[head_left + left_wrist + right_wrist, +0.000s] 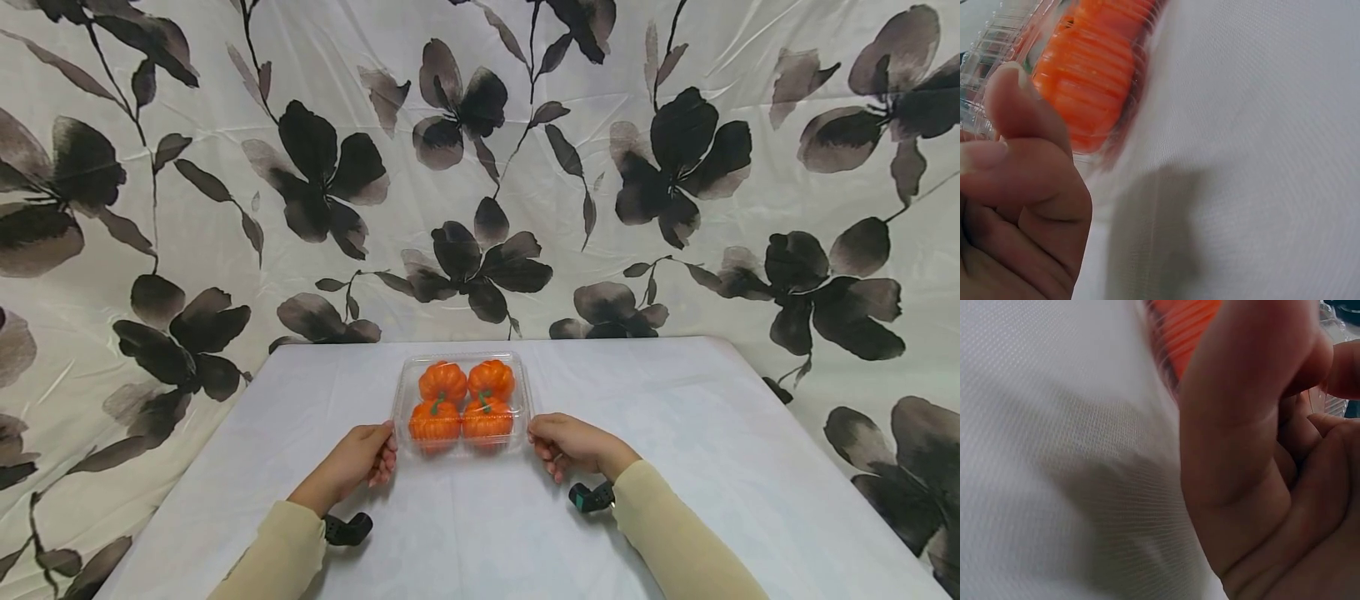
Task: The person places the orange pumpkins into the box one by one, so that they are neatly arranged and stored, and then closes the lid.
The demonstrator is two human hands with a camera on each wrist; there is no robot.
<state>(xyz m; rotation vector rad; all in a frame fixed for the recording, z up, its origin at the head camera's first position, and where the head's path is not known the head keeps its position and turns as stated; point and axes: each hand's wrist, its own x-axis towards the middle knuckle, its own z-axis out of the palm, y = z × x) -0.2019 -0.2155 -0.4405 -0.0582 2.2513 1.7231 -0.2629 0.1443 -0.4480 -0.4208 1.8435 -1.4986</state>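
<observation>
A clear plastic clamshell container (402, 392) with ribbed walls lies on the white-covered table. Inside are several small orange pumpkins (442, 382) with green stems, set in two rows. At the container's near left corner, my left hand (358, 464) pinches the rim between thumb and fingers. My right hand (579, 446) pinches the opposite edge, its other fingers curled under. In the left wrist view, the thumb and index finger (1029, 169) meet at the clear rim beside an orange pumpkin (1088, 75). The right wrist view shows the right fingers (1235, 425) largely covering the container.
The white tabletop (465, 533) reaches back to a hanging floral cloth (480, 183). Dark wrist-worn devices sit below the left wrist (348, 529) and the right wrist (591, 497).
</observation>
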